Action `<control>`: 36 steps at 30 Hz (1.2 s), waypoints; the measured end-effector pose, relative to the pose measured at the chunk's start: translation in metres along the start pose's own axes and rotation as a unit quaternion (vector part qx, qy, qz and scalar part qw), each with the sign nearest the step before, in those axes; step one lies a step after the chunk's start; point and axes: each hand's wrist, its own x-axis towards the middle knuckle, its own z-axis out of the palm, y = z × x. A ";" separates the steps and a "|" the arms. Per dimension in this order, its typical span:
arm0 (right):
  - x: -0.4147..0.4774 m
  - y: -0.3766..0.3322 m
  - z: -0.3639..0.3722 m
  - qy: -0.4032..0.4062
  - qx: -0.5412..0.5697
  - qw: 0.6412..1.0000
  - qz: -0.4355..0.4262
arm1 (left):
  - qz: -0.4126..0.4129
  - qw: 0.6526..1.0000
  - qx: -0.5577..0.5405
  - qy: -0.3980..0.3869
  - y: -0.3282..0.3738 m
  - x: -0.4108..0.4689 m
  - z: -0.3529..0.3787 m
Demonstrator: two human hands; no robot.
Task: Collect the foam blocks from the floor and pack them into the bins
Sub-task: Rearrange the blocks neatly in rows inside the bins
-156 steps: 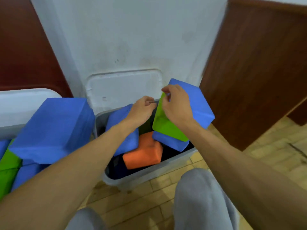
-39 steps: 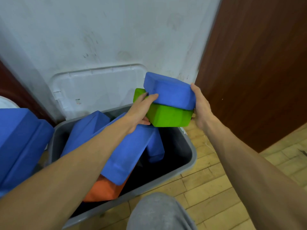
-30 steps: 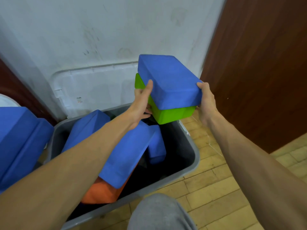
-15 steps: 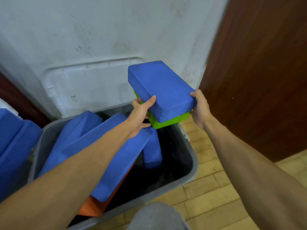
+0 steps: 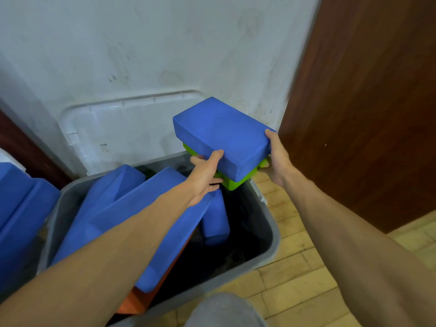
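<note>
- Head view: blue block stacked on green block, both held at frame centre above the far right corner of grey bin.
- Left hand: fingers grasping the stack's near-left edge, thumb on blue.
- Right hand: fingers grasping its right end.
- Bin holds more blue blocks, orange block under them.
- White lid leans on wall behind.

Head camera looks steeply down, close over bin
</note>
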 end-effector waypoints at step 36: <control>-0.104 0.046 0.056 0.260 -0.112 0.959 -0.001 | 0.140 0.936 0.299 0.127 0.029 -0.088 -0.126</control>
